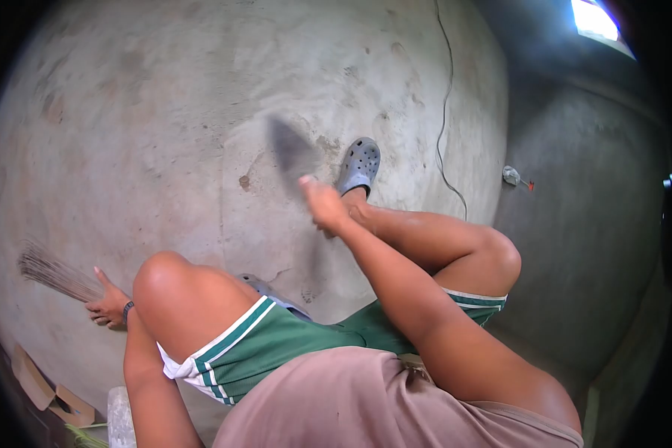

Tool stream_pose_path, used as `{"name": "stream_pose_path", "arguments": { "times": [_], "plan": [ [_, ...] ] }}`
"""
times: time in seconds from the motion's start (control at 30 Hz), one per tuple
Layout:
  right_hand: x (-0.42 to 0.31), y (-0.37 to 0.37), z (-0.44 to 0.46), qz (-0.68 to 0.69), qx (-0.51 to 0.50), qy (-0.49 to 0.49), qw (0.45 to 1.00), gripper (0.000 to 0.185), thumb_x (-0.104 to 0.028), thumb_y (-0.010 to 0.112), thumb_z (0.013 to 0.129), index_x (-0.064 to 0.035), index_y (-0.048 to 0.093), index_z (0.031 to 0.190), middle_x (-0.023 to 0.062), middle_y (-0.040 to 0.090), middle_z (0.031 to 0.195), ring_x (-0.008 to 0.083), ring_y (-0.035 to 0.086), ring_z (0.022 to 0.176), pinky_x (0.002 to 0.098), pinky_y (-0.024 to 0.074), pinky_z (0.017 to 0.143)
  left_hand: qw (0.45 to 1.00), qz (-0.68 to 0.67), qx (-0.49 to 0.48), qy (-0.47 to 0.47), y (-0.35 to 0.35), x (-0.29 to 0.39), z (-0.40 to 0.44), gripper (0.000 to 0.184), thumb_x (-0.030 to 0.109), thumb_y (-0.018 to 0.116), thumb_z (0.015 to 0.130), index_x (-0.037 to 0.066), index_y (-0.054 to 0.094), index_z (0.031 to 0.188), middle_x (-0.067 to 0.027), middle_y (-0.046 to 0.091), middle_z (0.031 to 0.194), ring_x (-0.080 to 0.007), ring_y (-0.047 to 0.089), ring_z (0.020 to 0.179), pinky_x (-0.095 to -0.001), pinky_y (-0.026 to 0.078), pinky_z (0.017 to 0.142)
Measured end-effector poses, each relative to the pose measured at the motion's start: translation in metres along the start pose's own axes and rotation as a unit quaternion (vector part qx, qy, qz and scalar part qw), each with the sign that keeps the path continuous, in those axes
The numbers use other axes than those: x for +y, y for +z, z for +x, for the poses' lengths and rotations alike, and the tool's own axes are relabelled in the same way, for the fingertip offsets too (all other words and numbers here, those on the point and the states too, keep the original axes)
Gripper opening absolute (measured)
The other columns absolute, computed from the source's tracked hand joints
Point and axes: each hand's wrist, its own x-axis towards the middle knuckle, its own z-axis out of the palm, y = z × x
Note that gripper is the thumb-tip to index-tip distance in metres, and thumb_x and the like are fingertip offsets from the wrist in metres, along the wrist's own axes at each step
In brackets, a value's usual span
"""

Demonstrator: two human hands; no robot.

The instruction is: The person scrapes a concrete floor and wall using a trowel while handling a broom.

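A blurred trowel (291, 148) is gripped by the right hand (323, 203) near a clog (361, 163); toward the floor's (164, 149) left edge, a stick broom (56, 272) is clasped by the left hand (110, 302).

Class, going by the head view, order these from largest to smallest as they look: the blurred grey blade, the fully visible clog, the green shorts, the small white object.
1. Green shorts
2. Blade and clog: too alike to rank, the blade being blurred
3. White object

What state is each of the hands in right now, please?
Left hand: closed around a bundle of thin bristles.
Right hand: closed, holding a trowel, its blade blurred.
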Motion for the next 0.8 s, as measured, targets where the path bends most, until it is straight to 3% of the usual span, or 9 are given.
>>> {"name": "stream_pose_path", "arguments": {
  "times": [0.1, 0.2, 0.37, 0.43, 0.5, 0.53, 0.6, 0.63, 0.8],
  "plan": [
    [0.039, -0.027, 0.037, 0.223, 0.131, 0.208, 0.943, 0.068, -0.062, 0.037, 0.109, 0.0005, 0.064, 0.106, 0.0138, 0.067, 0.08, 0.0265, 0.066, 0.065, 0.045, 0.0503, 0.052, 1.0, 0.017, 0.0, -0.001, -0.001, 0.001, -0.001, 0.139, 0.103, 0.058, 0.064, 0.004, 0.041, 0.159, -0.0235, 0.033, 0.168, -0.042, 0.028, 0.156, -0.0637, 0.028, 0.12],
    [0.048, 0.003, 0.039, 0.143, 0.108, 0.206, 0.962, 0.071, -0.063, 0.036, 0.11, 0.002, 0.064, 0.101, 0.0156, 0.067, 0.076, 0.0293, 0.065, 0.06, 0.0454, 0.0514, 0.053, 1.0, 0.023, 0.017, 0.004, 0.004, 0.0, -0.001, 0.137, 0.103, 0.058, 0.064, 0.005, 0.042, 0.159, -0.0235, 0.033, 0.168, -0.0426, 0.029, 0.155, -0.0643, 0.028, 0.119],
    [-0.012, 0.075, -0.035, 0.034, -0.04, 0.022, 0.998, 0.075, -0.063, 0.034, 0.11, 0.0043, 0.068, 0.107, 0.0207, 0.068, 0.07, 0.0365, 0.07, 0.058, 0.0533, 0.0571, 0.063, 1.0, 0.003, -0.002, -0.006, -0.007, 0.002, -0.002, 0.136, 0.102, 0.058, 0.065, 0.006, 0.042, 0.159, -0.025, 0.034, 0.167, -0.0433, 0.028, 0.156, -0.0645, 0.028, 0.119],
    [0.026, 0.093, -0.009, -0.131, 0.085, -0.263, 0.952, 0.075, -0.063, 0.034, 0.11, 0.0044, 0.067, 0.103, 0.0196, 0.067, 0.068, 0.0346, 0.068, 0.053, 0.0521, 0.0564, 0.059, 1.0, -0.008, -0.005, -0.01, -0.001, 0.007, 0.0, 0.135, 0.103, 0.058, 0.065, 0.006, 0.042, 0.159, -0.0256, 0.034, 0.167, -0.0433, 0.028, 0.156, -0.0641, 0.028, 0.119],
    [0.032, 0.067, 0.005, -0.073, 0.144, -0.137, 0.977, 0.073, -0.062, 0.033, 0.11, 0.0008, 0.064, 0.09, 0.0177, 0.065, 0.067, 0.0302, 0.067, 0.053, 0.0479, 0.0545, 0.053, 1.0, -0.001, 0.011, -0.003, 0.002, 0.0, 0.0, 0.135, 0.103, 0.057, 0.066, 0.006, 0.042, 0.159, -0.0266, 0.033, 0.167, -0.0436, 0.027, 0.157, -0.0646, 0.028, 0.12],
    [0.013, 0.029, -0.008, -0.007, 0.083, 0.022, 0.996, 0.073, -0.062, 0.033, 0.11, -0.0003, 0.063, 0.085, 0.0178, 0.065, 0.068, 0.0293, 0.067, 0.054, 0.0475, 0.0537, 0.051, 1.0, 0.004, 0.014, -0.01, 0.0, -0.003, -0.002, 0.135, 0.103, 0.057, 0.066, 0.006, 0.042, 0.159, -0.0266, 0.033, 0.167, -0.0436, 0.027, 0.157, -0.0646, 0.028, 0.12],
    [0.031, 0.008, 0.017, 0.12, 0.143, 0.125, 0.974, 0.072, -0.06, 0.035, 0.111, -0.0001, 0.059, 0.079, 0.0144, 0.059, 0.058, 0.0284, 0.065, 0.05, 0.0493, 0.0515, 0.047, 1.0, 0.006, -0.01, 0.001, -0.009, 0.004, -0.004, 0.135, 0.102, 0.057, 0.067, 0.006, 0.041, 0.159, -0.0268, 0.035, 0.166, -0.044, 0.028, 0.156, -0.065, 0.028, 0.119],
    [0.045, 0.01, 0.021, 0.16, 0.156, 0.117, 0.968, 0.074, -0.06, 0.035, 0.111, 0.0015, 0.06, 0.08, 0.0172, 0.061, 0.06, 0.0307, 0.066, 0.052, 0.0497, 0.0529, 0.05, 1.0, 0.008, -0.007, -0.001, -0.011, 0.004, -0.004, 0.135, 0.102, 0.057, 0.067, 0.006, 0.041, 0.159, -0.0268, 0.035, 0.166, -0.044, 0.028, 0.156, -0.065, 0.028, 0.119],
    [0.043, 0.048, -0.018, -0.098, 0.023, -0.055, 0.993, 0.07, -0.061, 0.038, 0.11, 0.0032, 0.066, 0.108, 0.0265, 0.071, 0.082, 0.0357, 0.072, 0.062, 0.0502, 0.0566, 0.059, 0.999, 0.035, 0.011, 0.015, -0.007, 0.002, -0.005, 0.132, 0.101, 0.057, 0.068, 0.006, 0.042, 0.159, -0.027, 0.038, 0.163, -0.0443, 0.031, 0.154, -0.064, 0.029, 0.119]
  ]
}}
